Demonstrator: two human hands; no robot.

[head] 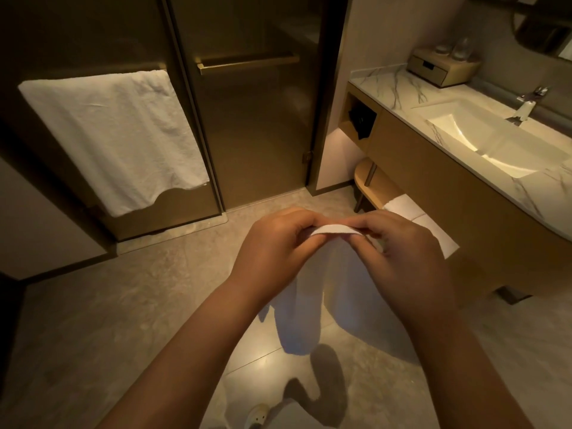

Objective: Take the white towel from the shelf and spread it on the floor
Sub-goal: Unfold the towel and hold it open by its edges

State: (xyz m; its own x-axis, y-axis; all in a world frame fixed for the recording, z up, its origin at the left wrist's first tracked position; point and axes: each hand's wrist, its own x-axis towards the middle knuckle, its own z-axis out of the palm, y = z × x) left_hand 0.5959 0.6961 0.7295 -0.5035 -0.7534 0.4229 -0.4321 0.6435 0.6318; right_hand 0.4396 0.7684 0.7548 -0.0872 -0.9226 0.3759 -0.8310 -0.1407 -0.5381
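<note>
Both hands are closed on the white towel (325, 292): the left hand (275, 246) and the right hand (402, 258) pinch its top hem close together, and the cloth hangs folded above the floor (123, 320). So taking it seems done; opening and laying it down remains. Behind, more folded towels (411, 212) lie on the shelf (380, 181), partly hidden under the counter (399, 91).

No legible text anywhere.

Bare hands (340, 252) and forearms without sleeves; a pale perforated clog (257, 413) on one foot.
</note>
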